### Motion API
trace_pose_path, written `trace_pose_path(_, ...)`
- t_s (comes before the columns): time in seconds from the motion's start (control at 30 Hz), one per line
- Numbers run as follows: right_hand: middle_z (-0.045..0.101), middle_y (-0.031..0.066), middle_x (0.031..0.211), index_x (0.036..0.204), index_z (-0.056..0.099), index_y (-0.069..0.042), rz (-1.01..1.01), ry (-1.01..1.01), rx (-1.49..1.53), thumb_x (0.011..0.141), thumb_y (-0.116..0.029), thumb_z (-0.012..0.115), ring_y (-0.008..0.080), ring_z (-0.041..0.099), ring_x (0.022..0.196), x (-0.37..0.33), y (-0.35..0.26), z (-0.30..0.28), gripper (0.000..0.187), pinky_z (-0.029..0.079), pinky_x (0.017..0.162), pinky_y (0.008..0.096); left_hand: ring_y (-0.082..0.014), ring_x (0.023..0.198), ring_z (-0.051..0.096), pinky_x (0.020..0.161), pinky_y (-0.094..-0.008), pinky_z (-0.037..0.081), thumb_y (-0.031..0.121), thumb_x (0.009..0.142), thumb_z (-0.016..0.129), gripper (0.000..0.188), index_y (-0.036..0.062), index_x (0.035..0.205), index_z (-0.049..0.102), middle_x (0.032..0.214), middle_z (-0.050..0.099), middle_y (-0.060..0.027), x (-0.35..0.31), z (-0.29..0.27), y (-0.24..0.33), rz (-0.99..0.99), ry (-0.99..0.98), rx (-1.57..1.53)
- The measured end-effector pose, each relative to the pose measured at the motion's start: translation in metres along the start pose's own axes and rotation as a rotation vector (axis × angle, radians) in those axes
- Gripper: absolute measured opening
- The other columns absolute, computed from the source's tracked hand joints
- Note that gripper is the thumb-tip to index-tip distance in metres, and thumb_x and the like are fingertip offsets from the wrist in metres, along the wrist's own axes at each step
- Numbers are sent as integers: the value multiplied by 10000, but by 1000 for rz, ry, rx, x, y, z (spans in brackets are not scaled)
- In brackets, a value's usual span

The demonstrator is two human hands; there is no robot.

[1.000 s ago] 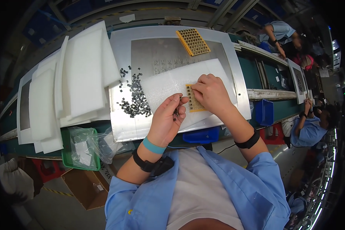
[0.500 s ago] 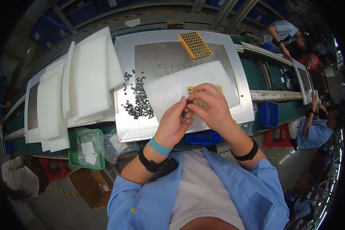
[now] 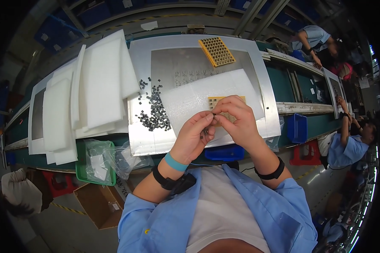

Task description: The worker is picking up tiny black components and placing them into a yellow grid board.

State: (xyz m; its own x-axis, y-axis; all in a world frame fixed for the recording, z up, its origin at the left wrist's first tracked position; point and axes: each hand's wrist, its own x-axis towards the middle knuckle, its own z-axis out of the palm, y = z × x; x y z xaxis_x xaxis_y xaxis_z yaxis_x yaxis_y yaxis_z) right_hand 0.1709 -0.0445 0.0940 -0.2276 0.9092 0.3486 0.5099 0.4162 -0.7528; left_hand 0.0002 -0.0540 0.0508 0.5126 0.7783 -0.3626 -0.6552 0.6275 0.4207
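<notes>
My left hand [image 3: 193,134] is closed, its fingers curled around some small dark components [image 3: 205,132]. Thumb and fingertips of my right hand [image 3: 237,121] pinch together against the left fingertips, on a tiny dark part [image 3: 214,115]. Partly hidden beneath my right hand is a yellow panel [image 3: 215,100] on a white foam sheet [image 3: 183,99]. Left of that sheet, a loose pile of small black components [image 3: 155,113] is scattered over a silver-framed plate [image 3: 145,143]. Farther back lies a second yellow panel [image 3: 217,51], covered with rows of dark parts.
White foam sheets [image 3: 101,84] are stacked at the left. Along the near edge sit a green bin [image 3: 114,168] with plastic bags and a blue tray [image 3: 224,153]. Another blue bin [image 3: 297,127] stands right. Co-workers [image 3: 346,145] work at the right; a cardboard box [image 3: 99,206] is on the floor.
The fingertips of both hands have shifted slightly against each other, still together over the foam sheet. The whole view has moved a little; the panels and pile look the same.
</notes>
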Motion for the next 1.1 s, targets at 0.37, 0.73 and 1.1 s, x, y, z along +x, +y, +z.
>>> trace_pose_path(0.37,666,100,931,890,675,14,174,-46,167,775,5,723,231,650,913,5,-4,-7,126,507,825,323,-82,732,567,640,-214,467,149,993,592,183,31,1131,618,904,636,-16,2,0,7,0,23,59)
trace_pose_path(0.73,658,99,905,864,660,10,83,-56,107,756,29,732,231,642,894,3,0,-3,131,505,811,322,-64,736,573,645,-191,492,155,995,599,177,23,1107,636,906,639,-5,2,-5,11,-73,27,62)
trace_pose_path(1.1,648,101,896,854,650,-10,-82,-1,-249,745,17,727,282,636,872,14,28,-4,136,514,777,361,-56,759,570,684,-190,497,181,987,627,144,73,1083,626,907,623,16,-3,-19,15,-7,138,29)
